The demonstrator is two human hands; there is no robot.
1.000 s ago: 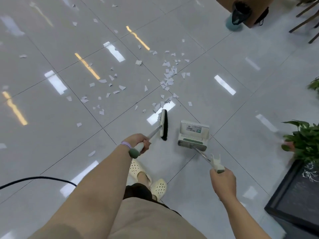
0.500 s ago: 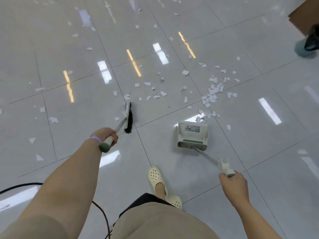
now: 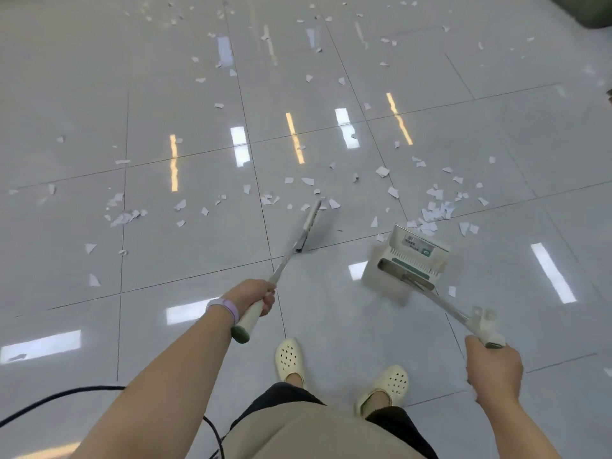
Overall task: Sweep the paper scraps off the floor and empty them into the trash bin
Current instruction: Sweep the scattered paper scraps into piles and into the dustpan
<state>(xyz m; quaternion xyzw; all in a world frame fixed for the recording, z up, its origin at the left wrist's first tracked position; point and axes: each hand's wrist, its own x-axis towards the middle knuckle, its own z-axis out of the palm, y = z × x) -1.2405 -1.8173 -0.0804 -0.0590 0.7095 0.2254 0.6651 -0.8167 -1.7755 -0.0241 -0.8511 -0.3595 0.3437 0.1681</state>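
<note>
White paper scraps (image 3: 433, 212) lie scattered over the glossy grey tiled floor, thickest just beyond the dustpan and in a loose band to the left. My left hand (image 3: 256, 298) grips the cream handle of a broom (image 3: 309, 226), whose head rests on the floor among the scraps in the middle of the view. My right hand (image 3: 490, 367) holds the long metal handle of a cream dustpan (image 3: 405, 266), which stands on the floor to the right of the broom. The trash bin is out of view.
A black cable (image 3: 59, 397) curves over the floor at the lower left and runs behind my legs. My feet in cream clogs (image 3: 289, 357) stand just behind the broom and dustpan. A dark object edge shows at the top right corner (image 3: 596, 11).
The view has swung left, so the bin and plants have left the frame. The broom went left, then back towards the middle. The dustpan stays by the scrap pile.
</note>
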